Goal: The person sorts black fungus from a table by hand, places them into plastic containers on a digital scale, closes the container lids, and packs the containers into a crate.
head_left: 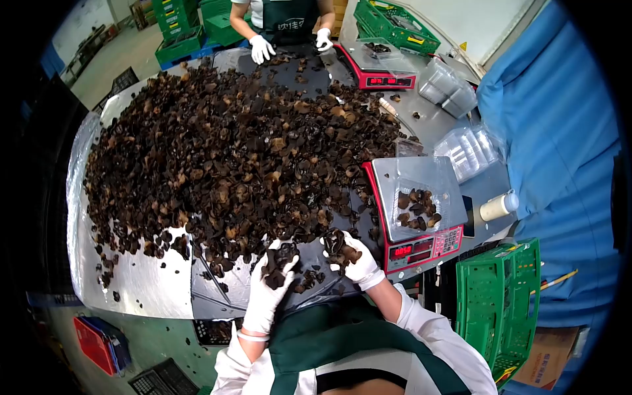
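Observation:
A large heap of dark brown fungus pieces (224, 151) covers much of the metal table. At its near edge my left hand (268, 289), in a white glove, is closed around a dark fungus piece (280, 262). My right hand (359, 263), also gloved in white, has its fingers curled round another fungus piece (337, 246). Small loose pieces (308, 280) lie on the table between the hands. Right of my right hand stands a red scale (418, 253) with a lit red display; an open clear plastic box with several fungus pieces (419, 209) rests on its plate.
Across the table a person in white gloves (261, 49) works near a second red scale (388, 80). Clear plastic boxes (447, 89) and a white bottle (499, 206) are on the right side. Green crates (497, 303) stand at the lower right, beside a blue curtain (559, 131).

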### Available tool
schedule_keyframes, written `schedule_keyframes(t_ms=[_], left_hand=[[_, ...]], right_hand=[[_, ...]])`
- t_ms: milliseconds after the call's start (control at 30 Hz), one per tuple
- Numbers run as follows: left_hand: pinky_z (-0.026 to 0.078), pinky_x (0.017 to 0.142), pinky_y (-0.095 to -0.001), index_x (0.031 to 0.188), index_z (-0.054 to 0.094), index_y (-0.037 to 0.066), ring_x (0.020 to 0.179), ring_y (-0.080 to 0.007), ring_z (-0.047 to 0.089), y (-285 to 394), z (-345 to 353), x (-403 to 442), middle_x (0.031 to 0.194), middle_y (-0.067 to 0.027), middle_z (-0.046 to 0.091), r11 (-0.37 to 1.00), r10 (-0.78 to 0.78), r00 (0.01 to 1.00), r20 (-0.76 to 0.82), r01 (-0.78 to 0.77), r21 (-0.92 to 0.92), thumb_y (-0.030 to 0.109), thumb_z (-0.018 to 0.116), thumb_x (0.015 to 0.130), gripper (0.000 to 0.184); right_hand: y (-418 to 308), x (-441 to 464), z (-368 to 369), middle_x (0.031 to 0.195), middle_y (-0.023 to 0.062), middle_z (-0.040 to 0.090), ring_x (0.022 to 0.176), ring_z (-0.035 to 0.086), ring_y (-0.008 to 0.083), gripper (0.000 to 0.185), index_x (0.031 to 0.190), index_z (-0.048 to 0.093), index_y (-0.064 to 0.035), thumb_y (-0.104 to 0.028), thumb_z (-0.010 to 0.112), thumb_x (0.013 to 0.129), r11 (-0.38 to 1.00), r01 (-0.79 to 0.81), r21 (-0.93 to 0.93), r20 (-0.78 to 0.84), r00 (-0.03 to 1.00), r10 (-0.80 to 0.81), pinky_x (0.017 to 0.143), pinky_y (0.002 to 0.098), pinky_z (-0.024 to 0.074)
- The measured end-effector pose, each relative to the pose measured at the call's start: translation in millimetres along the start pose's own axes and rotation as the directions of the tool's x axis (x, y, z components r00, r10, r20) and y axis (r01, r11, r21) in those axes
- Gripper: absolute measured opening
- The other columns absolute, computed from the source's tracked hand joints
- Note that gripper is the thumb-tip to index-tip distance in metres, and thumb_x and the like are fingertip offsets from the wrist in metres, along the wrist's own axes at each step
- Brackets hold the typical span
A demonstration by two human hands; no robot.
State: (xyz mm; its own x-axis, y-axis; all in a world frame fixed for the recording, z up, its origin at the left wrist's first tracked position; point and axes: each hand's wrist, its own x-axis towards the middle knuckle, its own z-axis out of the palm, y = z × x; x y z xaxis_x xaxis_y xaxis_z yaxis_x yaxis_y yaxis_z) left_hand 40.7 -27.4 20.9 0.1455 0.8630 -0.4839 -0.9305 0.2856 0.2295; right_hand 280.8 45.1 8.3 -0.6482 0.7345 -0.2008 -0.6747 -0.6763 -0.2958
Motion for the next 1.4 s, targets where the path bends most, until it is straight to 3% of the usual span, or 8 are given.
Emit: schedule_keyframes(t_ms=[100,133,233,567,667,967,1167,1400], left_hand=[[0.049,0.09,-0.046,0.131,0.053,0.015,0.12,-0.0366,0.051,-10.7,19.8,11.5,0.129,-0.0126,0.054,0.996,-0.004,1.0,0.026,0.006,-0.085,0.033,0.052,0.09,0.045],[0.047,0.095,-0.0486,0.13,0.053,0.014,0.122,-0.0376,0.049,-13.9,27.7,13.7,0.129,-0.0134,0.054,0.995,-0.012,0.999,0.03,0.015,-0.096,0.033,0.052,0.089,0.046],[0.047,0.096,-0.0491,0.135,0.05,0.015,0.123,-0.037,0.049,-26.5,53.2,21.2,0.131,-0.0161,0.053,0.995,-0.016,0.997,0.075,0.024,-0.101,0.034,0.053,0.085,0.053],[0.043,0.099,-0.0517,0.137,0.046,0.014,0.128,-0.0403,0.043,-92.9,159.0,74.7,0.136,-0.0121,0.05,0.988,-0.135,0.939,0.316,0.152,-0.029,0.038,0.048,0.091,0.051],[0.041,0.1,-0.0519,0.136,0.047,0.014,0.129,-0.0405,0.042,-119.4,187.0,95.1,0.139,-0.0125,0.047,0.985,-0.168,0.936,0.31,0.173,0.012,0.04,0.046,0.093,0.051],[0.034,0.106,-0.0518,0.135,0.043,0.007,0.129,-0.0398,0.041,-173.2,227.2,117.6,0.139,-0.0158,0.045,0.979,-0.158,0.962,0.223,0.182,-0.092,0.056,0.046,0.092,0.066],[0.04,0.102,-0.0498,0.128,0.05,0.013,0.117,-0.0305,0.052,-193.8,224.6,125.8,0.129,-0.0101,0.054,1.0,-0.027,0.994,0.104,0.026,0.005,0.051,0.048,0.093,0.052],[0.044,0.093,-0.0374,0.116,0.056,0.011,0.1,-0.0197,0.057,-208.2,235.6,123.5,0.106,-0.0065,0.061,0.972,0.097,0.972,0.212,-0.138,0.19,0.042,0.046,0.096,0.038]], right_hand=[[4.3,1.0,24.1,0.122,0.0149,0.058,0.099,0.062,0.0306,0.039,0.131,0.045,-0.0071,-0.025,0.036,0.098,0.853,0.141,-0.502,-0.166,0.953,-0.255,0.072,0.0432,0.0564],[-2.3,3.1,24.0,0.123,0.0156,0.058,0.103,0.062,0.032,0.043,0.132,0.045,-0.0032,-0.027,0.034,0.098,0.992,0.125,-0.035,0.013,0.992,-0.124,0.071,0.0431,0.0566],[-10.4,2.5,30.1,0.125,0.0156,0.056,0.104,0.062,0.0315,0.044,0.136,0.042,-0.0061,-0.029,0.032,0.099,0.987,0.109,0.117,0.15,0.981,-0.126,0.069,0.0425,0.0565],[-135.2,-59.0,59.8,0.116,0.0112,0.06,0.101,0.063,0.0279,0.037,0.133,0.043,-0.0102,-0.013,0.044,0.095,0.912,0.407,-0.057,-0.085,0.908,-0.41,0.078,0.0391,0.0546],[-182.0,-81.1,63.8,0.111,0.0104,0.059,0.095,0.063,0.0221,0.03,0.123,0.047,-0.0056,-0.01,0.047,0.093,0.701,0.487,-0.521,-0.093,0.784,-0.613,0.079,0.037,0.0538],[-237.4,-96.9,38.4,0.098,0.0064,0.063,0.092,0.059,0.0122,0.019,0.106,0.057,-0.0013,-0.003,0.058,0.087,0.422,0.313,-0.851,-0.024,0.779,-0.626,0.084,0.0268,0.0479],[-233.8,-88.6,67.7,0.099,0.0122,0.064,0.09,0.065,0.0243,0.023,0.101,0.062,-0.0044,-0.008,0.068,0.079,-0.365,0.263,-0.893,0.434,0.712,-0.552,0.08,0.033,0.0511],[-229.0,-72.3,58.1,0.088,0.0117,0.06,0.081,0.061,0.0286,0.022,0.094,0.063,-0.0053,-0.008,0.07,0.074,-0.34,0.257,-0.905,0.401,0.782,-0.477,0.073,0.0351,0.0503]])
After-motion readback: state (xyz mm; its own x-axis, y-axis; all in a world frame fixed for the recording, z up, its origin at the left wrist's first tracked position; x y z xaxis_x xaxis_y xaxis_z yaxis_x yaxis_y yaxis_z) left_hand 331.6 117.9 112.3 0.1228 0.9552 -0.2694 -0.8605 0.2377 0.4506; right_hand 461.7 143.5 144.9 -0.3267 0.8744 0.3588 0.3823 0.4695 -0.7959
